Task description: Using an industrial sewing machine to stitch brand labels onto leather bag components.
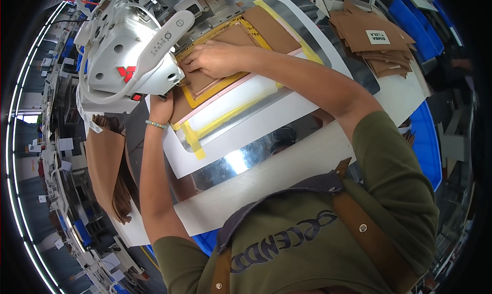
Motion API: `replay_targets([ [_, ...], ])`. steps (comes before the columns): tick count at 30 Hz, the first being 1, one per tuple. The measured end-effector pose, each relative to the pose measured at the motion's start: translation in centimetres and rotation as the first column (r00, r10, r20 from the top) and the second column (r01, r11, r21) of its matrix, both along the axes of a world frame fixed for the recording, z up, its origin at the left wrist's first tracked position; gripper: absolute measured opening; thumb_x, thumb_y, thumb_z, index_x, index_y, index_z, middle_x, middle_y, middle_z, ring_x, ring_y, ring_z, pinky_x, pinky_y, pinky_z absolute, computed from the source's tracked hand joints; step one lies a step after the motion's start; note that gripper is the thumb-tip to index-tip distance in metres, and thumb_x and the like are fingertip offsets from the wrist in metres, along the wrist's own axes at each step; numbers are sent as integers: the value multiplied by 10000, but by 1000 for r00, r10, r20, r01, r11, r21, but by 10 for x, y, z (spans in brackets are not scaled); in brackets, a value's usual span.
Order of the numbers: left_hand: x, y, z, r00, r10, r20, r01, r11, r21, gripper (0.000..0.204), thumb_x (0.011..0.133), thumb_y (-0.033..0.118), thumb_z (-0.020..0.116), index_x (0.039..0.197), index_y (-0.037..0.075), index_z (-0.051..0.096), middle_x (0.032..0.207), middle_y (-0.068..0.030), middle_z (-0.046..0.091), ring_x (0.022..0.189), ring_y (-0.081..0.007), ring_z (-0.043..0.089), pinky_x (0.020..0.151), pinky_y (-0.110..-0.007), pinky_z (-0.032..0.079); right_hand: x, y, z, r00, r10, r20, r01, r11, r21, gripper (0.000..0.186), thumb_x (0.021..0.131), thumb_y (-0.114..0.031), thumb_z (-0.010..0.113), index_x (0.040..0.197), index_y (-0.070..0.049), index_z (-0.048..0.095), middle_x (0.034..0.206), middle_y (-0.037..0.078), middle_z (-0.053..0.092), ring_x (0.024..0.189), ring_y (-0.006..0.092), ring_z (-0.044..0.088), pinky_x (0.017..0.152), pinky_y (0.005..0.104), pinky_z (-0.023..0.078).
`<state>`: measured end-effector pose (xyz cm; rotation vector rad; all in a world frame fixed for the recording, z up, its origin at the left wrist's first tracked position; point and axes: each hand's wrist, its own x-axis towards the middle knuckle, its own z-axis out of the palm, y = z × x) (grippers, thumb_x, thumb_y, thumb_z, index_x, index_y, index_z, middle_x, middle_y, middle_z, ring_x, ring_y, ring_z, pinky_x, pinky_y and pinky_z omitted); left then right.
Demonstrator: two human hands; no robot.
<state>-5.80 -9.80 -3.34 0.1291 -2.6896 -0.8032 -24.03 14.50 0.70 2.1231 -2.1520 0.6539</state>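
Note:
My right hand [212,61] rests on a brown leather-like panel [233,44], its fingers bent and a little apart, with nothing seen gripped in them. A yellow frame [225,83] with dark marks surrounds the panel. Beneath it lies a larger brown sheet [266,25], bordered by yellow tape [192,137] and a pink strip [225,96]. At the sheet's left edge is my left hand [162,108], under the white sewing machine head [120,58]. The machine hides most of its fingers, so its grip cannot be made out.
A white board [179,163] lies under the work, on a shiny metal plate [225,166]. Brown pieces [105,166] hang at the left table edge. Stacked brown pieces [366,32] lie at the far right, near blue bins [417,30]. The machine's grey-white lever arm [164,43] juts over the work.

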Motion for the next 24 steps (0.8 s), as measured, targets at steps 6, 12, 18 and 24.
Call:
replay_targets([
  [6, 30, 24, 23, 997, 79, 24, -78, 997, -13, 280, 1030, 85, 579, 1252, -33, 701, 1263, -255, 709, 1162, -380, 691, 992, -431, 518, 1, 11, 1, 997, 52, 51, -54, 997, 54, 369, 951, -66, 612, 1286, -115, 759, 1446, 65, 667, 1363, 298, 560, 1160, 475, 453],
  [12, 69, 46, 37, 999, 21, -45, -22, 1000, -14, 337, 1030, 51, 564, 1325, 45, 727, 1362, -232, 676, 1236, -363, 672, 1054, -405, 514, 11, 20, 2, 993, 113, 41, -114, 993, 22, 341, 936, -53, 640, 1251, -89, 764, 1400, 93, 685, 1314, 316, 591, 1139, 448, 485],
  [18, 94, 57, 47, 1000, 3, -29, -3, 1000, -27, 337, 1038, 38, 561, 1321, 59, 743, 1449, -187, 666, 1331, -323, 638, 1137, -403, 472, 22, 32, 6, 982, 184, 37, -183, 983, -25, 318, 949, -60, 655, 1249, -49, 758, 1324, 123, 720, 1257, 321, 626, 1112, 444, 507],
  [24, 98, 83, 61, 1000, -20, -12, 20, 1000, -3, 329, 1032, 28, 569, 1313, 37, 741, 1468, -157, 671, 1356, -310, 629, 1160, -404, 456, 30, 45, 5, 978, 203, 53, -202, 979, -26, 317, 954, -83, 683, 1260, -32, 747, 1319, 142, 724, 1245, 324, 638, 1090, 435, 523],
])
